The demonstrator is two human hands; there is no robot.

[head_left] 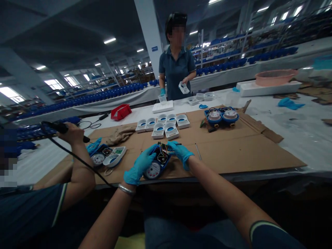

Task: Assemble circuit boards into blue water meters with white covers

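A blue-cased water meter (163, 159) with a round dial and exposed wires lies tilted on the cardboard in front of me. My left hand (141, 165), in a blue glove, is closed around its left side. At the upper right of the casing is my right hand (180, 152), also gloved, its fingers pinched together by the wires. A small dark thing shows at those fingertips, too small to name. Several white plastic covers (170, 131) with round openings sit just beyond the meter. A thin rod (198, 152) lies to the right of my right hand.
On the left, a co-worker's hand (74, 134) holds a black corded tool above another opened meter (98, 158). Two blue meters (221, 116) stand at the right. Across the table, a person (177, 69) holds white parts. A red bin (121, 112) and pink basin (275, 77) stand farther back.
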